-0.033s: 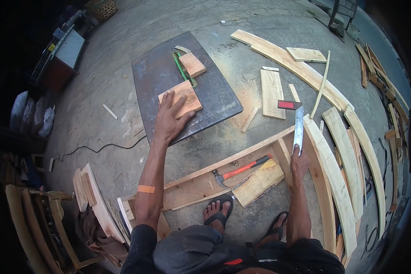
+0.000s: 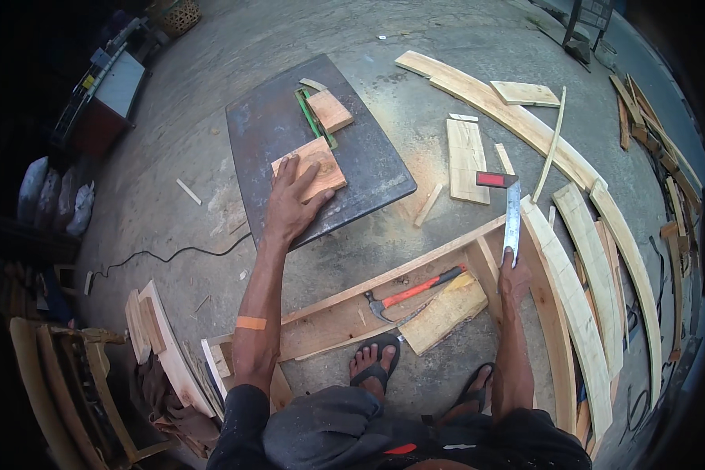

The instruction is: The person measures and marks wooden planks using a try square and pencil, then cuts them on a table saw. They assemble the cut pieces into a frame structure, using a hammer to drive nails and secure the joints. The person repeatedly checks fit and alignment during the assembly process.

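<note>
My left hand (image 2: 294, 200) lies spread over a squarish wooden block (image 2: 325, 167), its fingers apart on the top face and its thumb near the right edge. That block sits on a dark tabletop (image 2: 368, 176), against a green-edged slot (image 2: 309, 112). Just beyond it, a second wooden block (image 2: 331, 111) rests beside the slot, with a thin curved offcut (image 2: 313, 84) behind. In my right hand (image 2: 514, 274), closed around the end of its metal blade, is a try square (image 2: 512, 211). Its red-and-black stock points up and away, over the floor.
A long wooden frame (image 2: 392, 276) lies before my feet, holding a claw hammer (image 2: 415, 294) and a thick wood piece (image 2: 446, 313). Curved boards (image 2: 517, 121) spread across the right. A black cord (image 2: 164, 257) runs leftward along the floor. Wood strips (image 2: 168, 352) stand at lower left.
</note>
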{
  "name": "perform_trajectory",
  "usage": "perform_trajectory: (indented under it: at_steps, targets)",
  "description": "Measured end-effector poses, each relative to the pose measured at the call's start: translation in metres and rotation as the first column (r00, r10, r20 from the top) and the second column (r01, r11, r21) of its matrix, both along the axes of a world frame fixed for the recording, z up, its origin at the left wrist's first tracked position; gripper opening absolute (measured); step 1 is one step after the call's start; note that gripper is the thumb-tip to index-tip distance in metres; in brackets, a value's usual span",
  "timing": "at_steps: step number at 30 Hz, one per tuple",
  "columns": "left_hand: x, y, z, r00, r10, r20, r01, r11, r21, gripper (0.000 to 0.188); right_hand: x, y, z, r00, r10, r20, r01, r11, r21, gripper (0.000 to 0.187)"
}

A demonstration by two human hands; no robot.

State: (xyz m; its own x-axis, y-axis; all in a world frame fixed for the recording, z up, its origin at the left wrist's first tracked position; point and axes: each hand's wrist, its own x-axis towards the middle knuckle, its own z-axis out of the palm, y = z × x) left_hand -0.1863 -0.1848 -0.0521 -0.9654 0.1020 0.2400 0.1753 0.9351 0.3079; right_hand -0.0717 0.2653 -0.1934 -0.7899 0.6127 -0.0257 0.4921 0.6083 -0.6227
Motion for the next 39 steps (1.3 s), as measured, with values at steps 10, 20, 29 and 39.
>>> perform_trajectory:
  at_steps: [10,20,29,39]
  targets:
    - [-0.009,-0.001,-0.002,1.0,0.005,0.013,-0.005,1.0,0.012,0.063,-0.001,0.004,-0.007,1.0,0.008,0.002,-0.008,1.0,-0.001,0.057]
    - [-0.027,-0.009,-0.007,1.0,-0.001,-0.01,0.001,1.0,-0.007,0.063,0.0,0.002,-0.004,0.999,-0.013,0.049,0.014,1.0,-0.024,0.055]
    - [-0.045,-0.022,-0.011,0.999,-0.009,-0.031,0.009,1.0,-0.024,0.064,0.0,0.001,-0.005,1.0,-0.005,-0.021,0.004,0.999,-0.043,0.056]
    - [-0.049,-0.023,-0.009,1.0,-0.016,-0.015,0.017,1.0,0.026,0.063,-0.001,0.001,-0.001,1.0,0.002,0.017,-0.001,1.0,-0.016,0.051]
